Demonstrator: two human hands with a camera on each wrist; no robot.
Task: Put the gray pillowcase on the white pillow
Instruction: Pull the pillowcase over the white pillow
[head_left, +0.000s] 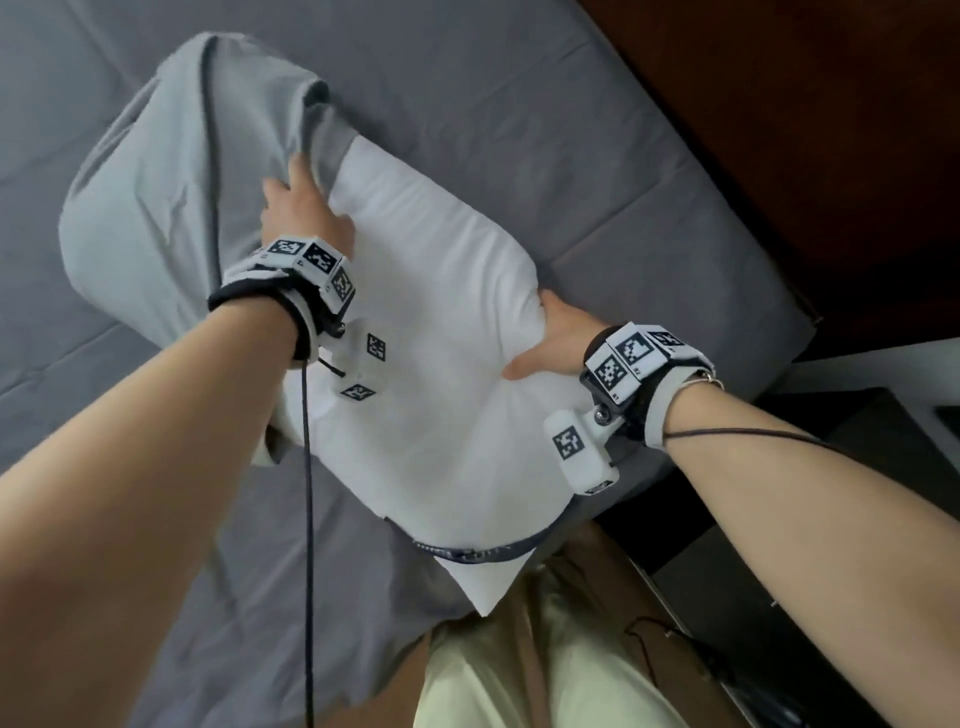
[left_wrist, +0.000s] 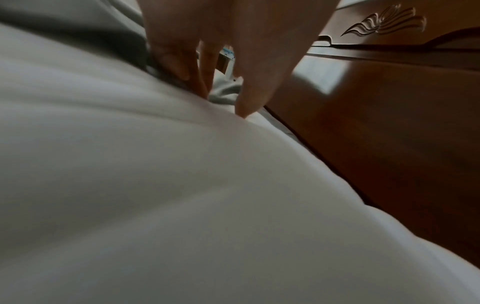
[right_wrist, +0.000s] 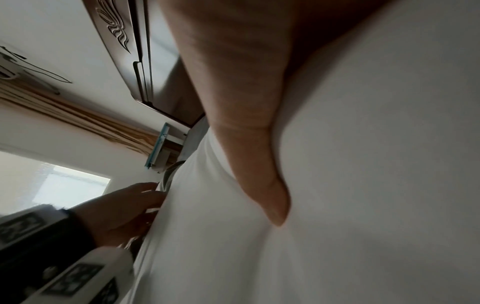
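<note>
The white pillow (head_left: 441, 312) lies slantwise on the bed, its far left end inside the gray pillowcase (head_left: 156, 182). My left hand (head_left: 301, 208) is at the pillowcase's open hem and holds that hem against the pillow. In the left wrist view its fingers (left_wrist: 182, 65) meet the dark gray edge and the thumb presses the pillow (left_wrist: 182, 185). My right hand (head_left: 545, 343) grips the pillow's right side, thumb on top, fingers hidden underneath. The right wrist view shows that thumb (right_wrist: 259, 164) sunk into the pillow (right_wrist: 363, 164) and my left hand (right_wrist: 124, 211) beyond.
A gray sheet (head_left: 519, 130) covers the bed. The dark wooden headboard (head_left: 779, 104) runs along the right, carved at its top (left_wrist: 389, 20). A dark nightstand (head_left: 831, 467) stands at the lower right. My legs in light trousers (head_left: 519, 675) touch the bed's near edge.
</note>
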